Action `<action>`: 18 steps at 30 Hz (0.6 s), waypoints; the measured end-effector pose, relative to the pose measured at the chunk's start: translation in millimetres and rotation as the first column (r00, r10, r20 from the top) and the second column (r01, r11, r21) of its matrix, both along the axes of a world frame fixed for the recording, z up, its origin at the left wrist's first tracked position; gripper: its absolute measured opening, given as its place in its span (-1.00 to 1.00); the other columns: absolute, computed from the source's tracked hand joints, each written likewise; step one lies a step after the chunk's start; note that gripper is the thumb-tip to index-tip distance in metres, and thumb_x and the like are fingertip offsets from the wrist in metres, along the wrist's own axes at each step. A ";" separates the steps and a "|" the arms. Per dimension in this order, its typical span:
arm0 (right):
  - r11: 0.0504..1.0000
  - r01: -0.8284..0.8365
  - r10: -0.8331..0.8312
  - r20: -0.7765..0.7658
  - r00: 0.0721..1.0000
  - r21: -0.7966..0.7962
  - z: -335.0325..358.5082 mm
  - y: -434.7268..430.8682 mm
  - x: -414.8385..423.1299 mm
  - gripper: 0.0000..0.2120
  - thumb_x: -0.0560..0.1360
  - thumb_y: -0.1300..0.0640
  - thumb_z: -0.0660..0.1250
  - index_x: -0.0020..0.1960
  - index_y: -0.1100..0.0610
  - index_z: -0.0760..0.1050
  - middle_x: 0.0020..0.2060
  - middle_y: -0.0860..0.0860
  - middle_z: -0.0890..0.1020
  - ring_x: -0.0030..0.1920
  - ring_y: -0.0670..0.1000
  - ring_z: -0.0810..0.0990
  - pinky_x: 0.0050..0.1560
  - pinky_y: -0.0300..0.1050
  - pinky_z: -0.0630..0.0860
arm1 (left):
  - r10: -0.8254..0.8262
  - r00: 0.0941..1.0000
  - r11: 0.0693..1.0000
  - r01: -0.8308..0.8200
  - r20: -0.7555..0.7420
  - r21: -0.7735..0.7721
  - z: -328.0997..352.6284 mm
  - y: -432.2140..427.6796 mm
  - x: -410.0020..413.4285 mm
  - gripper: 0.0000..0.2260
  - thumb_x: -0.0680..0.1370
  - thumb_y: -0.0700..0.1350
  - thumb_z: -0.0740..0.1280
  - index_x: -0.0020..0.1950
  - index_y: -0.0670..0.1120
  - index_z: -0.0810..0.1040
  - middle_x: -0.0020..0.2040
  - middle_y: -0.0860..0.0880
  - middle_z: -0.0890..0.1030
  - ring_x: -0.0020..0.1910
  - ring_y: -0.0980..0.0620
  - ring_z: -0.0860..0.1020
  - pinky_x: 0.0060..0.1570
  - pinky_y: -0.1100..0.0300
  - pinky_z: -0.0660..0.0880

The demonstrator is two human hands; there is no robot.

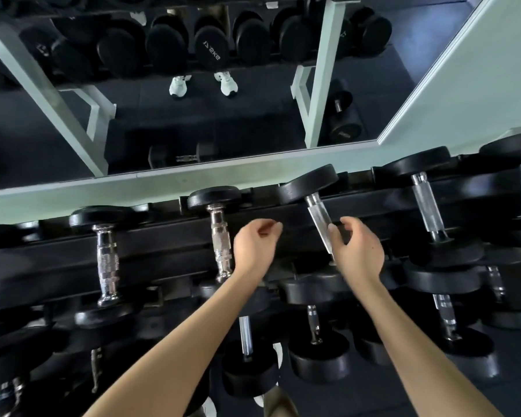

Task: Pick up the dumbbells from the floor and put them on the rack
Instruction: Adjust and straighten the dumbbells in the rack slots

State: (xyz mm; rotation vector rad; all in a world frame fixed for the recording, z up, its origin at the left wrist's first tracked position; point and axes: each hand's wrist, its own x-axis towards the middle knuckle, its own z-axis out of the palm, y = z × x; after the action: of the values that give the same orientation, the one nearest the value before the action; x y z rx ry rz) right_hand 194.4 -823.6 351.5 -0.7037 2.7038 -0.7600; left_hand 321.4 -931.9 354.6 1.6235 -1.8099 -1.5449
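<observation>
Looking down over a black, multi-tier steel dumbbell rack that runs across the middle of the frame, with a mirror above it. Centre right, tilted on the top tier: a black rubber-headed dumbbell with a smooth chrome handle, far head leaning up and to the left, near head hidden behind the wrist. Right hand at that handle, thumb and fingers loosely curled beside the lower part of the bar, seemingly touching but not wrapped tight; hard to say whether bearing any weight. Left hand just left of it, holding nothing, fingers half-curled, hovering over the rail beside a neighbouring knurled-handle dumbbell.

Likely heavy for its size, rigid, nothing fragile about it. Smooth chrome, so probably slippery under a light pinch; rubber heads grippy but too broad to grasp. Best hold judged to be a full wrap around the middle of the bar, balanced between the heads, with the free hand steadying a head if needed. Crooked as it lies, probably wants straightening so both heads sit in the cradle like the neighbours. Risk: rolling off the rail, or fingers pinched between head and frame.

Lower tiers at the bottom of the frame already carrying more black dumbbells.
</observation>
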 end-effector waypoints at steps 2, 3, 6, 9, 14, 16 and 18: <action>0.971 -0.143 0.103 0.200 0.974 0.194 -7.7 -1.6 -28.0 -0.57 0.55 -0.13 0.24 0.26 0.14 0.49 0.13 0.09 0.64 0.15 0.17 0.57 0.01 -0.05 0.40 | -0.012 0.998 0.989 0.020 -0.061 0.144 -4.5 12.1 -30.4 -0.64 0.53 -0.04 0.35 0.29 -0.13 0.54 0.10 -0.06 0.65 0.10 -0.05 0.61 0.23 0.05 0.50; 0.944 -0.236 0.162 0.300 0.940 0.230 -11.0 -4.0 -38.2 -0.56 0.55 -0.17 0.20 0.24 0.13 0.49 0.11 0.07 0.64 0.14 0.14 0.59 0.00 -0.06 0.42 | -0.001 0.996 0.981 0.017 -0.084 0.192 -6.0 16.7 -45.7 -0.58 0.54 -0.04 0.34 0.38 -0.12 0.46 0.13 -0.07 0.64 0.14 -0.06 0.59 0.26 0.06 0.48; 0.894 -0.398 0.262 0.481 0.837 0.205 -19.1 -7.0 -51.4 -0.54 0.51 -0.27 0.18 0.16 0.08 0.50 -0.04 0.00 0.66 -0.05 0.05 0.62 -0.08 -0.03 0.50 | 0.057 0.990 0.954 -0.016 -0.127 0.300 -6.7 25.1 -85.8 -0.52 0.56 -0.06 0.32 0.46 -0.10 0.33 0.14 -0.04 0.59 0.18 -0.02 0.54 0.16 0.20 0.43; 0.871 -0.434 0.309 0.428 0.849 0.232 -26.3 -4.4 -54.1 -0.64 0.51 -0.25 0.19 0.06 0.02 0.49 -0.15 -0.09 0.64 -0.13 0.00 0.61 -0.21 -0.10 0.43 | 0.193 0.974 0.947 -0.153 -0.120 0.283 -16.6 26.3 -106.1 -0.72 0.52 -0.11 0.37 0.21 -0.13 0.52 0.02 -0.04 0.63 0.07 -0.05 0.60 0.14 0.10 0.52; 0.909 -0.376 0.276 0.416 0.866 0.178 -26.2 -3.6 -54.5 -0.70 0.54 -0.20 0.20 0.10 -0.06 0.56 -0.16 -0.12 0.63 -0.09 -0.01 0.61 -0.26 -0.15 0.36 | 0.172 0.973 0.964 -0.134 -0.155 0.231 -25.0 20.4 -108.5 -0.88 0.49 -0.17 0.41 -0.01 -0.14 0.57 -0.11 -0.07 0.63 -0.12 -0.01 0.58 0.07 0.04 0.56; 0.928 -0.336 0.247 0.409 0.879 0.161 -29.0 -2.9 -54.0 -0.69 0.54 -0.20 0.20 0.09 -0.05 0.58 -0.14 -0.08 0.66 -0.07 0.02 0.63 -0.23 -0.14 0.38 | 0.104 0.984 0.974 -0.071 -0.145 0.216 -24.0 16.1 -111.4 -0.88 0.49 -0.17 0.41 0.01 -0.13 0.60 -0.10 -0.06 0.63 -0.07 -0.04 0.61 0.09 -0.02 0.59; 0.945 -0.294 0.213 0.416 0.884 0.141 -30.5 -1.7 -54.3 -0.68 0.54 -0.20 0.20 0.07 -0.02 0.59 -0.18 -0.06 0.65 -0.08 0.03 0.63 -0.23 -0.14 0.39 | 0.033 0.991 0.981 -0.006 -0.132 0.195 -23.9 13.2 -115.7 -0.91 0.48 -0.17 0.40 -0.03 -0.11 0.60 -0.15 -0.02 0.62 -0.05 -0.07 0.62 0.08 -0.06 0.59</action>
State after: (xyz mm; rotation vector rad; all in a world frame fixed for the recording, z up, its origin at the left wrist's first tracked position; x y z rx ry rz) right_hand 140.1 -825.4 321.0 -0.7446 2.2240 -0.4917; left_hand 205.7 -918.8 330.7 1.5697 -1.6125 -1.8246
